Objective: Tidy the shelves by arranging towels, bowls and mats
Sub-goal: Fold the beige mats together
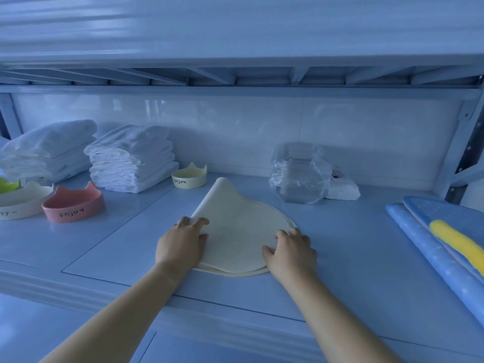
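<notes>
Here, near the shelf [340, 258] front, your left hand [180, 244] grips the top round mat [235, 218] by its curled edge; your right hand [290, 254], grasping nothing, steadies the mat stack [235, 273].

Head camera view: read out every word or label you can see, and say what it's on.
"Enjoy": pink bowl.
"Enjoy": small cream bowl.
Letters like "py", the rest cut off by the frame edge: white bowl.
Label on the white packet: too blurred to read.
</notes>
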Demonstrator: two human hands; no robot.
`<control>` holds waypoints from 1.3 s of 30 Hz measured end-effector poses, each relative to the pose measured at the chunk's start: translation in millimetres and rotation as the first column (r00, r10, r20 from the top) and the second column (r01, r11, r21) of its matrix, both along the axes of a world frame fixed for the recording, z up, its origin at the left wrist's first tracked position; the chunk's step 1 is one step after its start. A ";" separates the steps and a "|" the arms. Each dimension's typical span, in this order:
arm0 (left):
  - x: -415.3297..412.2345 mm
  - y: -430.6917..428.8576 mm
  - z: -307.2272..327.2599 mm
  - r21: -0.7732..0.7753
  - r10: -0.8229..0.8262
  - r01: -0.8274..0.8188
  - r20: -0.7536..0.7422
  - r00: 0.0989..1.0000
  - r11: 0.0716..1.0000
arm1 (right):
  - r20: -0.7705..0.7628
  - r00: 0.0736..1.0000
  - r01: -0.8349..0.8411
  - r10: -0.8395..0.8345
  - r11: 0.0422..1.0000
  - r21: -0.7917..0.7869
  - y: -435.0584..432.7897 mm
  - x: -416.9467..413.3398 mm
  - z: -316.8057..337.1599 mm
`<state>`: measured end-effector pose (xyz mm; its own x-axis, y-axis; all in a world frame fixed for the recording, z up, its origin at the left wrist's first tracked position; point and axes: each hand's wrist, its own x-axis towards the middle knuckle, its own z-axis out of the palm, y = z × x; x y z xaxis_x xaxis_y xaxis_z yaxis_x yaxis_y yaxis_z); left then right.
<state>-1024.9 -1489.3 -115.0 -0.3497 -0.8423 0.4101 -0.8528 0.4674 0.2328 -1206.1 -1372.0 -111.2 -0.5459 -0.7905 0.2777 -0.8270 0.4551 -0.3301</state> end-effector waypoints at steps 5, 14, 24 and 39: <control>0.9 -1.4 -2.7 -0.009 0.000 0.000 -0.023 1.000 1.000 | -0.023 0.993 -0.112 0.112 0.994 0.017 -1.4 3.0 -2.0; 0.1 -0.2 -3.6 -0.068 -0.010 0.007 -0.042 0.999 0.998 | 0.065 0.980 -0.174 0.186 0.973 -0.152 -3.0 -2.8 -3.6; -0.6 2.5 -1.9 -0.099 -0.026 0.024 -0.025 0.999 0.995 | 0.026 0.984 -0.169 0.177 0.967 -0.191 -4.3 1.5 -2.9; -6.2 -10.4 15.1 0.167 0.074 -0.095 0.123 0.990 0.981 | 0.113 0.981 -0.125 0.159 0.957 -0.262 -7.9 9.3 2.8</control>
